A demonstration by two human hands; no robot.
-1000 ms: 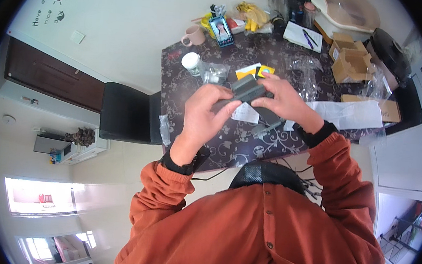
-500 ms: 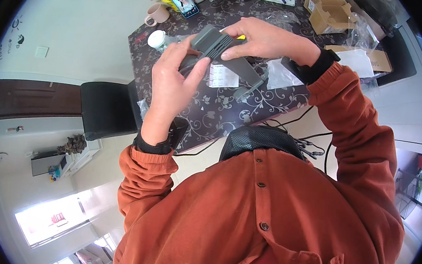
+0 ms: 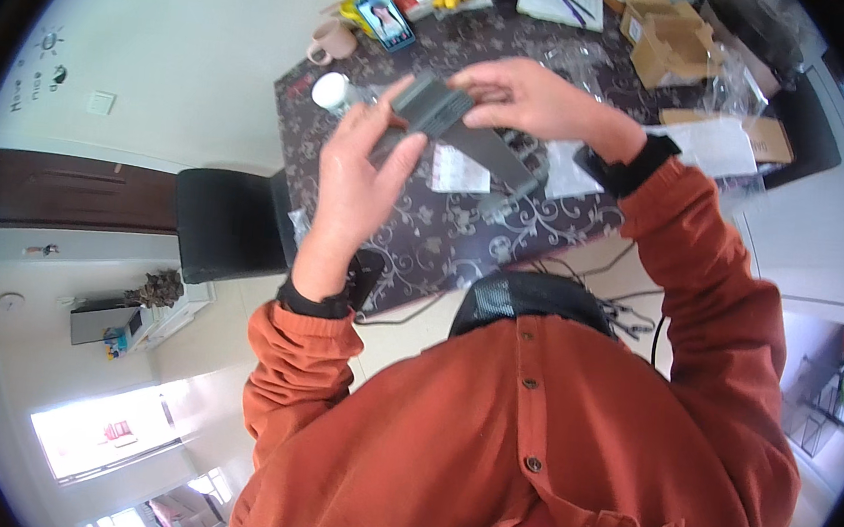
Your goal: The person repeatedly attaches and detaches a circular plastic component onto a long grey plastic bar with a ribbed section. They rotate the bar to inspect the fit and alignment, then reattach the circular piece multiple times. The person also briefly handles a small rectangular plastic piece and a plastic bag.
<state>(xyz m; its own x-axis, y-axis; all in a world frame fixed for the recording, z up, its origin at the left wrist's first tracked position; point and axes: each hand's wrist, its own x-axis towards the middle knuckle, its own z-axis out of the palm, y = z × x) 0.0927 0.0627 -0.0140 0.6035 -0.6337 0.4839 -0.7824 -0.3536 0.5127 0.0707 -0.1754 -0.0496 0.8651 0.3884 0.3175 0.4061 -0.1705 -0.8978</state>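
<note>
Above the table, my left hand [image 3: 358,173] grips the left side of a dark grey device [image 3: 437,110], apparently a foldable drone. Its body is blocky and ridged, and a flat grey arm [image 3: 497,157] sticks out toward the lower right. The thumb of that hand presses the near edge while the fingers wrap behind. My right hand [image 3: 537,98] is closed at the body's upper right corner, thumb below and fingers curled above; its exact contact is blurred. Under the device lies a printed white paper slip [image 3: 460,171].
The patterned dark table [image 3: 413,253] also carries a white-lidded cup [image 3: 331,91], a pink mug [image 3: 332,43], a propped phone [image 3: 385,20], a paper pad with pens [image 3: 559,4], opened cardboard boxes [image 3: 673,53] and clear plastic wrapping [image 3: 734,85]. A black chair [image 3: 229,227] stands left.
My right hand's thumb has slid off the ridged face toward the body's right corner, its fingers more curled. The whole view has shifted slightly; the left hand keeps its grip.
</note>
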